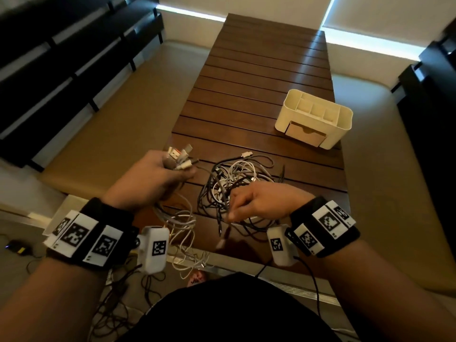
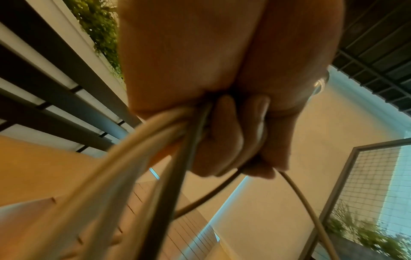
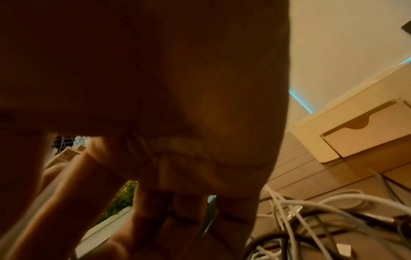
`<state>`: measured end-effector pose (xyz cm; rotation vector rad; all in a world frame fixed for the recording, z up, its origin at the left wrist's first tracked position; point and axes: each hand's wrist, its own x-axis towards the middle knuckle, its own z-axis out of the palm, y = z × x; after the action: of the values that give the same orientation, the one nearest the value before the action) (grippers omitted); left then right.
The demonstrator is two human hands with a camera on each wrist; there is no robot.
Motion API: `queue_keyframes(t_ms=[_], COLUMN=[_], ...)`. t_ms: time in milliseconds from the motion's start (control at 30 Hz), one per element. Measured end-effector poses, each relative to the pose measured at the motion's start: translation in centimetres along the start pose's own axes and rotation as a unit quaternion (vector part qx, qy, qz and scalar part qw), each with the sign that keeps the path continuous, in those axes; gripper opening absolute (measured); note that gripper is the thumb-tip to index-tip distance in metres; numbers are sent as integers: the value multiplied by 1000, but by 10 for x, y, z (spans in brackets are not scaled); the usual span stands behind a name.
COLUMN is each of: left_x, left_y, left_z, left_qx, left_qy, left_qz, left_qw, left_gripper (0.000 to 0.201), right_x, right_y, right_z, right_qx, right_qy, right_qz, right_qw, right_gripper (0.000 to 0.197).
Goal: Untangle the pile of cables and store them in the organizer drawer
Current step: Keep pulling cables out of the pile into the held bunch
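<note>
A tangled pile of black, grey and white cables lies on the near end of the dark slatted wooden table. My left hand grips a bundle of white and grey cables. Their connector ends stick out above the fist, and their loops hang past the table's near edge. My right hand is over the near side of the pile, with thumb and fingers pinching a dark cable. The cream organizer stands beyond on the right; its wooden drawer looks pushed in.
Black shelving runs along the left wall and dark furniture stands at the right. More wires and a small black device lie on the floor at the lower left. Beige floor lies on both sides of the narrow table.
</note>
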<state>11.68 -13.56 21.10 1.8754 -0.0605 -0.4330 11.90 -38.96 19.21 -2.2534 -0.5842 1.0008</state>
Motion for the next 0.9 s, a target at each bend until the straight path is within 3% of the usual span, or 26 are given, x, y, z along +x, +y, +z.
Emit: queue_keyframes(t_ms=[67, 167, 267, 333, 400, 467, 533, 600, 767, 900], left_x=[-2, -5, -10, -13, -11, -9, -9, -9, -9, -9], left_y=[-2, -5, -8, -7, -8, -10, -11, -11, -12, -7], left_z=[9, 21, 25, 23, 18, 9, 2, 1, 22, 35], left_qx=[19, 6, -23, -52, -69, -84, -109, -121, -111, -139], left_qy=[-35, -68, -74, -54, -7, 40, 55, 48, 27, 22], left_qz=[0, 1, -14, -16, -19, -19, -17, -19, -4, 10], left_qw=[999, 998, 997, 997, 997, 995, 992, 991, 993, 990], left_gripper=[34, 25, 26, 29, 45, 45, 44, 42, 15, 25], right_x=[1, 4, 7, 8, 7, 6, 8, 10, 17, 28], right_y=[-5, -15, -19, -17, -10, 2, 15, 25, 26, 18], right_z=[5, 8, 12, 18, 25, 33, 41, 43, 34, 39], right_qx=[23, 142, 132, 98, 40, -29, -61, -78, 19, 75], right_qy=[9, 79, 130, 98, 14, -101, -157, -127, 98, 115], right_qz=[-18, -37, -55, -36, 7, 68, 129, 150, 86, 31], right_qw=[1000, 986, 981, 990, 999, 992, 977, 977, 991, 990], right_gripper=[17, 22, 16, 19, 22, 25, 31, 40, 33, 33])
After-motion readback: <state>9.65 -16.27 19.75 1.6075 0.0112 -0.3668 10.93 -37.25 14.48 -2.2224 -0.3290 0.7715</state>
